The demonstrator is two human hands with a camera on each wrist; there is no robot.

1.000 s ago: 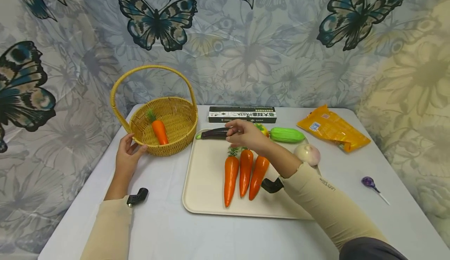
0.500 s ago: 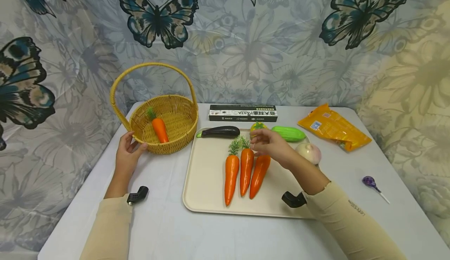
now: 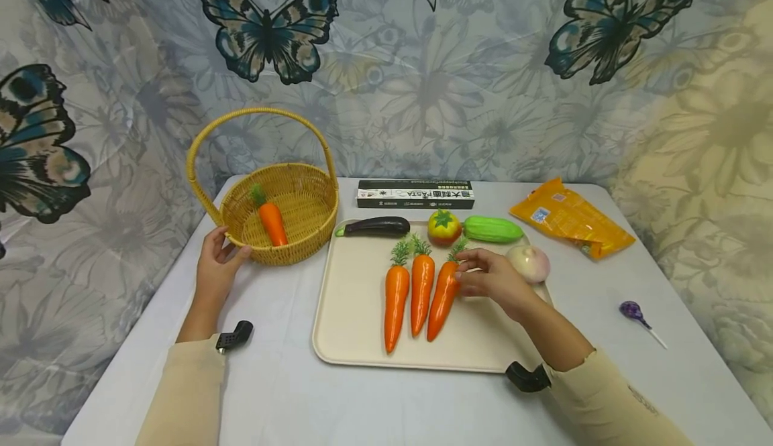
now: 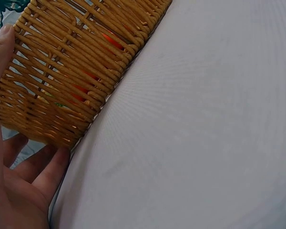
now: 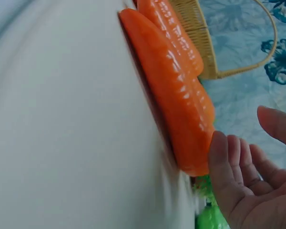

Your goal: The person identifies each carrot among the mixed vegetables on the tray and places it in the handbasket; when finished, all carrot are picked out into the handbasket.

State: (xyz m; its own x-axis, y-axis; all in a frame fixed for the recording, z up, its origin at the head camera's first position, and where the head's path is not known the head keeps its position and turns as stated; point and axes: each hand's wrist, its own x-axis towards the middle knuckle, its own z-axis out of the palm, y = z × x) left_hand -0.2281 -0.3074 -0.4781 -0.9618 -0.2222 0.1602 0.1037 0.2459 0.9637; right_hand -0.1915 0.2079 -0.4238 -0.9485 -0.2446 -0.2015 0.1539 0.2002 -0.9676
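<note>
My left hand (image 3: pixel 219 261) holds the side of a yellow wicker basket (image 3: pixel 302 248), fingers and thumb spread along its wall. In the left wrist view, the fingertips press the woven side (image 4: pixel 62 81). An orange carrot (image 3: pixel 274 223) with green leaves lies inside the basket. My right hand (image 3: pixel 492 278) is beside the top of the rightmost carrot (image 3: pixel 443 302) on the cream tray (image 3: pixel 356 325). The right wrist view shows its fingertips at that carrot (image 5: pixel 181 109), thumb held apart. To its left lie a middle carrot (image 3: pixel 422 295) and a left carrot (image 3: pixel 396 308).
Along the tray's back lie an eggplant (image 3: pixel 377 226), a red-yellow tomato-like vegetable (image 3: pixel 443 229) and a green cucumber-like vegetable (image 3: pixel 493 229). An onion (image 3: pixel 529 263) sits at its right edge. Beyond are a pasta box (image 3: pixel 415 194), an orange packet (image 3: pixel 570 219) and a purple lollipop (image 3: pixel 632 310).
My right hand has moved right and toward me, from above the carrot tops to the rightmost carrot. My left hand stays at the basket.
</note>
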